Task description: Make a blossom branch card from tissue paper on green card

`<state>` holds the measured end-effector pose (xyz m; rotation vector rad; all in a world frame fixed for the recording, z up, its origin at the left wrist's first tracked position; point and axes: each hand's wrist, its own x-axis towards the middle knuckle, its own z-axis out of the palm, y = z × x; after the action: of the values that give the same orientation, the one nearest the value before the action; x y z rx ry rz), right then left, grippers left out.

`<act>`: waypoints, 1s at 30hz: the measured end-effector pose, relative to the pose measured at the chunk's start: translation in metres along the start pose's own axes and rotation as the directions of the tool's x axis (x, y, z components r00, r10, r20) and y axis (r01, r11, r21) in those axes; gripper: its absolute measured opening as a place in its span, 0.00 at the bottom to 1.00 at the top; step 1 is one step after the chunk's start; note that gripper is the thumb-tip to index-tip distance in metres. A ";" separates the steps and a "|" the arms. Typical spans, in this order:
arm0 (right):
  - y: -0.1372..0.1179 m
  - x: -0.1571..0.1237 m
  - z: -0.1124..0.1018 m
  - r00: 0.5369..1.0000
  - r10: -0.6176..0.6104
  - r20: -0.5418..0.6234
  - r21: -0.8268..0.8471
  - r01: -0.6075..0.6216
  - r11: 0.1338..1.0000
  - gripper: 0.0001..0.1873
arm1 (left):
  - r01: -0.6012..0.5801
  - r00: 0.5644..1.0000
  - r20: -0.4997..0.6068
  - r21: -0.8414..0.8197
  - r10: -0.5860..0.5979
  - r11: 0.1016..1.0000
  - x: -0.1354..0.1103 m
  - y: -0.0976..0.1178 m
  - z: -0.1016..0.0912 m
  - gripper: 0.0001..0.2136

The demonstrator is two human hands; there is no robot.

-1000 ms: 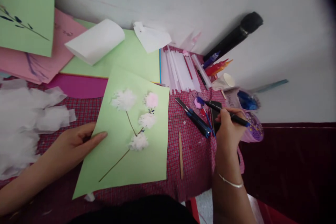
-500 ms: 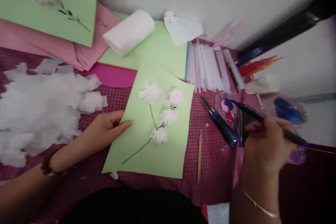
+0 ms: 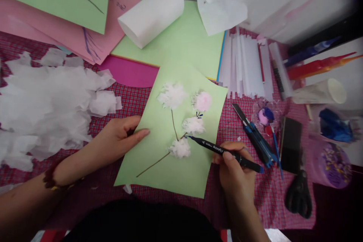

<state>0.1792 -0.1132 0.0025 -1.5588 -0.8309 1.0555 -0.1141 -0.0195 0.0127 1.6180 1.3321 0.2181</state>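
A sheet of green paper [image 3: 181, 174] lies in front of me with a brown drawn stem, fluffy white paper flowers [image 3: 172, 96] and one pink-centred flower [image 3: 203, 101]. My left hand [image 3: 124, 138] pinches the sheet's left edge, thumb on top. In my right hand [image 3: 236, 168] is a black marker pen [image 3: 224, 151] with a dark blue end. Its tip touches the paper, or hovers just over it, by the stem between the two lower white flowers. Small dark blue marks show there and under the pink flower.
At left is a pile of white tissue squares [image 3: 48, 109]. A paper roll [image 3: 153, 13] rests on green sheets behind. Glue sticks [image 3: 246, 68], a utility knife [image 3: 256, 138], a paint dish [image 3: 265, 115], a black phone-like slab [image 3: 290, 145], scissors [image 3: 299, 194] and a paper cup [image 3: 320, 91] stand or lie rightward.
My right hand has brought the marker pen left from beside the paint dish onto the green paper. My left hand keeps its hold on the sheet. The camera view has shifted.
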 end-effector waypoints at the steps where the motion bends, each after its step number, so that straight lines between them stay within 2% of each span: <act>1: 0.000 0.000 -0.001 1.000 0.004 0.007 -0.017 -0.004 1.000 0.05 | -0.001 1.000 0.001 0.003 0.001 1.000 0.000 0.000 0.000 0.17; 6: 0.002 -0.001 -0.002 1.000 -0.013 0.008 -0.112 0.014 0.994 0.05 | -0.016 1.000 0.017 0.023 0.016 1.000 -0.001 0.006 -0.003 0.15; 13: 0.002 0.000 -0.001 0.999 -0.027 0.024 -0.138 0.030 0.990 0.04 | -0.073 0.997 0.001 0.027 0.073 0.997 -0.002 0.005 -0.003 0.13; 24: -0.002 0.000 0.004 0.997 -0.067 0.050 -0.227 0.076 0.971 0.04 | -0.042 0.999 0.006 0.055 0.042 0.998 -0.002 0.006 -0.003 0.15; 27: -0.002 0.000 0.004 0.997 -0.067 0.036 -0.155 0.072 0.985 0.04 | -0.049 0.999 0.000 0.032 0.049 0.998 -0.001 0.007 -0.002 0.15; 30: -0.005 0.000 0.006 0.996 -0.085 -0.001 0.018 0.085 0.996 0.03 | -0.059 0.998 0.002 0.016 0.059 0.998 0.000 0.006 -0.002 0.14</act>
<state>0.1739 -0.1102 0.0072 -1.4954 -0.8778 0.9986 -0.1117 -0.0180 0.0183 1.6714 1.2892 0.2422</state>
